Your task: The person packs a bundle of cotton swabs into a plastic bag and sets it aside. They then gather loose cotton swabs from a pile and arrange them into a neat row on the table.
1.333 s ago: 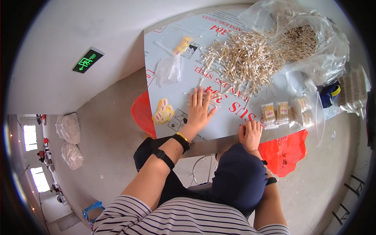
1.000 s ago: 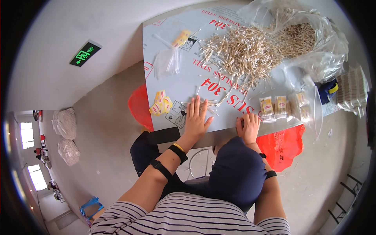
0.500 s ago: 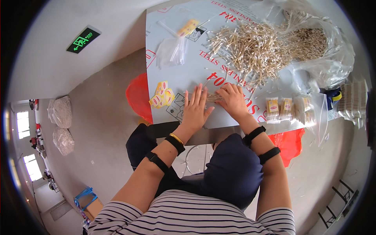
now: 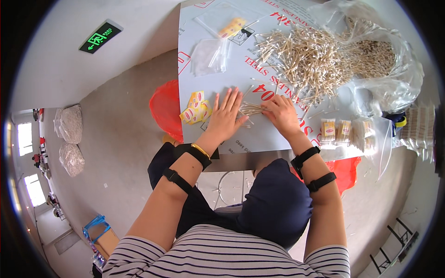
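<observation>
A small bundle of cotton swabs (image 4: 251, 109) lies on the table between my hands, its left ends fanned out. My left hand (image 4: 224, 116) rests flat with its fingers stretched, just left of the bundle, its thumb near the swab ends. My right hand (image 4: 282, 116) has its fingers bent and pressed together over the bundle's right end. Partly hidden behind the left hand is a group of yellow and white printed cards (image 4: 196, 109). Beyond the right hand spreads a large heap of loose cotton swabs (image 4: 310, 58).
Filled swab packs (image 4: 328, 130) stand at the right near edge, by a clear bag (image 4: 382, 139). Empty clear bags (image 4: 208, 58) and a yellow piece (image 4: 232, 28) lie at the far left. A large plastic bag (image 4: 387, 90) spills swabs at the far right. Red bags (image 4: 166, 109) hang below the table.
My left hand has drawn a little left, and more of the bundle's fanned ends shows. The right fingers have curled in more tightly on the swabs. The whole view has shifted slightly.
</observation>
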`<action>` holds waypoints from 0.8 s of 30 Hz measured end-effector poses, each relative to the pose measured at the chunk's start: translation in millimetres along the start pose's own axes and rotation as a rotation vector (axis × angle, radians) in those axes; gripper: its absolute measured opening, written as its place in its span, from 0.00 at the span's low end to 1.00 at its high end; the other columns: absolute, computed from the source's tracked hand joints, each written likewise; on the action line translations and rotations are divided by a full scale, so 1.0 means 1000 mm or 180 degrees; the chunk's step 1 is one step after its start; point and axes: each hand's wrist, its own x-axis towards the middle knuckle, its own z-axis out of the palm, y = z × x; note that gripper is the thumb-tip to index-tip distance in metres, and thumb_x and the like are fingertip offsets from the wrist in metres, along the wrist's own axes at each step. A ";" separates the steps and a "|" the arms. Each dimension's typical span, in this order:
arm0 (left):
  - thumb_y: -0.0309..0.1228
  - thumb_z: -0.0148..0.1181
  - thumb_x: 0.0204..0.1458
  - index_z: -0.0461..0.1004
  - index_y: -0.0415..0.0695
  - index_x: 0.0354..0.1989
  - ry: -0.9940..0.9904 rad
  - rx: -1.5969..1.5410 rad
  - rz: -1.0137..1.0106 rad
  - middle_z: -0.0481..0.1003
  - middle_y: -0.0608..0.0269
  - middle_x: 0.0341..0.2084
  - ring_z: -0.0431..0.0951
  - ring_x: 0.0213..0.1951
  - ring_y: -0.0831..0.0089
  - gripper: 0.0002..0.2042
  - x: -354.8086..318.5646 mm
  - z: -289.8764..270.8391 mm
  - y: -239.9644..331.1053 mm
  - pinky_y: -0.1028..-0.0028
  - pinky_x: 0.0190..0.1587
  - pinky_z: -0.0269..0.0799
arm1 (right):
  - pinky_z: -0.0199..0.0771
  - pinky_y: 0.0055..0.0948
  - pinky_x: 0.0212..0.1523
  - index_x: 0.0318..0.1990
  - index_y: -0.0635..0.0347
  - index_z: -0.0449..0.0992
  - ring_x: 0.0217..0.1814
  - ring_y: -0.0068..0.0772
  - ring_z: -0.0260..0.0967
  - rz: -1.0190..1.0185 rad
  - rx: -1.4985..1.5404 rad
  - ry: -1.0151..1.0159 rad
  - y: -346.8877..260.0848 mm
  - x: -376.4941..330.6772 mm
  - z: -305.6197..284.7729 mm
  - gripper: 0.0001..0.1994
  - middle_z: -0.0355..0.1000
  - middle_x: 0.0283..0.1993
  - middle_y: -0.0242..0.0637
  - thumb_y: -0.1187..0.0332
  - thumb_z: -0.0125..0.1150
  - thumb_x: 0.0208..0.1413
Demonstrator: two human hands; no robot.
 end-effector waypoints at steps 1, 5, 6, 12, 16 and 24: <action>0.55 0.50 0.68 0.52 0.39 0.79 -0.0004 -0.0001 -0.0001 0.50 0.54 0.80 0.48 0.80 0.56 0.40 0.001 -0.003 -0.003 0.44 0.79 0.37 | 0.69 0.39 0.50 0.42 0.48 0.82 0.48 0.35 0.71 0.0023 -0.0031 -0.0024 0.000 0.000 0.000 0.11 0.71 0.41 0.29 0.67 0.74 0.51; 0.49 0.62 0.62 0.65 0.43 0.71 0.0026 -0.0612 0.0164 0.59 0.55 0.74 0.56 0.76 0.55 0.34 0.006 -0.018 -0.012 0.46 0.77 0.46 | 0.69 0.39 0.50 0.41 0.49 0.82 0.48 0.36 0.71 0.0099 -0.0060 -0.0064 0.001 -0.001 0.003 0.11 0.71 0.41 0.29 0.67 0.74 0.51; 0.46 0.67 0.58 0.70 0.45 0.68 0.0040 -0.0808 0.0207 0.63 0.56 0.71 0.60 0.73 0.55 0.31 0.007 -0.022 -0.014 0.48 0.75 0.51 | 0.69 0.39 0.50 0.41 0.49 0.82 0.48 0.36 0.71 0.0095 -0.0052 -0.0061 0.001 0.000 0.004 0.11 0.71 0.41 0.29 0.67 0.74 0.51; 0.31 0.74 0.49 0.78 0.48 0.57 -0.0009 -0.1028 0.0094 0.71 0.64 0.57 0.69 0.62 0.59 0.24 0.020 -0.034 -0.009 0.56 0.65 0.64 | 0.69 0.40 0.50 0.41 0.49 0.81 0.49 0.37 0.71 0.0097 0.0055 -0.0047 -0.001 0.002 0.005 0.10 0.71 0.42 0.30 0.68 0.73 0.52; 0.30 0.74 0.50 0.79 0.48 0.53 -0.0029 -0.1157 0.0074 0.73 0.65 0.51 0.72 0.58 0.60 0.20 0.028 -0.030 -0.010 0.57 0.63 0.65 | 0.69 0.40 0.50 0.41 0.49 0.81 0.49 0.37 0.71 0.0098 0.0120 -0.0080 -0.002 0.003 0.005 0.10 0.71 0.42 0.30 0.69 0.73 0.52; 0.24 0.72 0.49 0.81 0.45 0.36 0.0195 -0.1613 -0.0093 0.78 0.65 0.33 0.81 0.37 0.61 0.07 0.027 -0.022 -0.022 0.61 0.41 0.75 | 0.69 0.40 0.50 0.40 0.49 0.81 0.49 0.38 0.71 0.0143 0.0160 0.0014 0.007 -0.004 0.004 0.08 0.71 0.41 0.31 0.70 0.72 0.53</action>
